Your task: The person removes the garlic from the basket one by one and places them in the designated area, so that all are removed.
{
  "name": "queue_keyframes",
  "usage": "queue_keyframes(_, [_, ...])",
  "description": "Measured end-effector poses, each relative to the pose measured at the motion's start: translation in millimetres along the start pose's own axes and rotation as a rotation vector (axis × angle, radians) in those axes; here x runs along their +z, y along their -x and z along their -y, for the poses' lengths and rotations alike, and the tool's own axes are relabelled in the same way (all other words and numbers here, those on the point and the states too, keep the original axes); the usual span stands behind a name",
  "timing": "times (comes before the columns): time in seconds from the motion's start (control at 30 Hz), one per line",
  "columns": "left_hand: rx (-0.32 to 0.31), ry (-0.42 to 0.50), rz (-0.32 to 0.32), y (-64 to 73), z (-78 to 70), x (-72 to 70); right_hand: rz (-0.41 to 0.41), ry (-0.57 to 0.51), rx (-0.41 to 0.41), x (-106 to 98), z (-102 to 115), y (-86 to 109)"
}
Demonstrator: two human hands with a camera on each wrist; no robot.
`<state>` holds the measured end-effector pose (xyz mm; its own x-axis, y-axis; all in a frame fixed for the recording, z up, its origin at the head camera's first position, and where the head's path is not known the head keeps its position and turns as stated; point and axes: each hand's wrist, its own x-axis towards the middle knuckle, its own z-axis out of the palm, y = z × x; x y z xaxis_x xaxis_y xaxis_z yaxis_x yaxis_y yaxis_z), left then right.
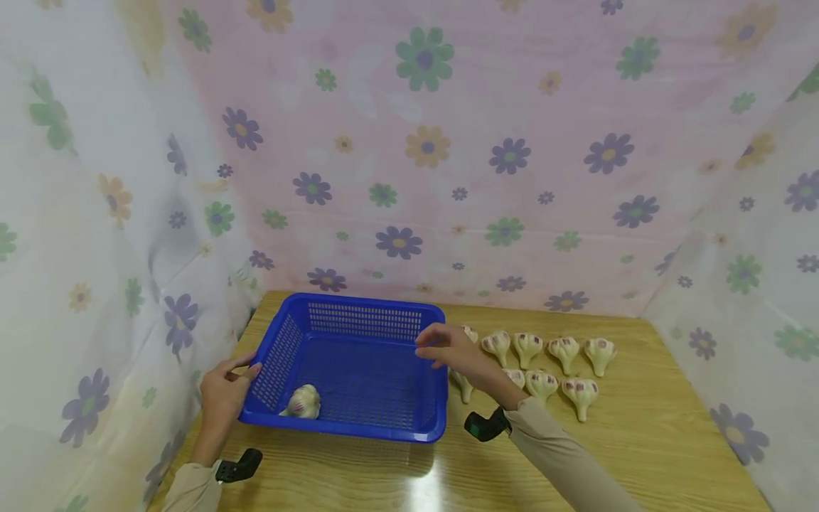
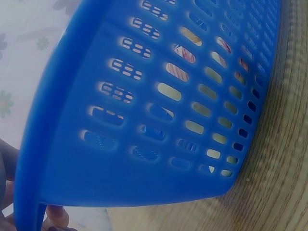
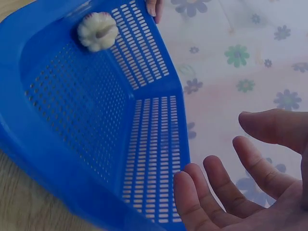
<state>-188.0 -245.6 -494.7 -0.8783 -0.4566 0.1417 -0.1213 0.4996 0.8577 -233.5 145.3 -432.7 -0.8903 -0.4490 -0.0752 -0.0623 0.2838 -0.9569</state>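
Observation:
A blue plastic basket (image 1: 365, 428) with slotted walls stands on the table, and one garlic bulb (image 1: 303, 402) lies in its near left corner. My left hand (image 1: 224, 391) grips the basket's left rim, thumb on top; fingertips (image 2: 57, 216) show at the rim in the left wrist view. Over the basket's right rim hovers my right hand (image 1: 457, 350), its fingers spread and loosely bent with nothing between them. The right wrist view shows that empty right hand (image 3: 260, 192) beside the basket wall, with the garlic bulb (image 3: 97, 32) farther off.
Right of the basket, several garlic bulbs lie in two rough rows, among them one bulb (image 1: 600, 355) at the far end and another (image 1: 580, 397) in the near row. My right forearm partly covers some. Flowered cloth (image 1: 422, 199) encloses the wooden table (image 1: 665, 427) at the back and sides.

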Motion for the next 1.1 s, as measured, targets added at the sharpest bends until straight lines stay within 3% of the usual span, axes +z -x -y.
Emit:
queue_keyframes(0.57, [0.026,-0.032,-0.015,-2.3,-2.6,0.5,0.125,-0.010,0.007,46.3,2.2,-40.5])
queue_keyframes(0.77, [0.000,-0.033,-0.002,-2.6,-1.7,-0.5,0.175,-0.014,0.022,63.6,0.7,-54.1])
queue_keyframes(1.1, [0.000,-0.030,0.003,-3.0,-2.4,-0.5,0.246,-0.079,0.133,96.1,-4.4,-80.6])
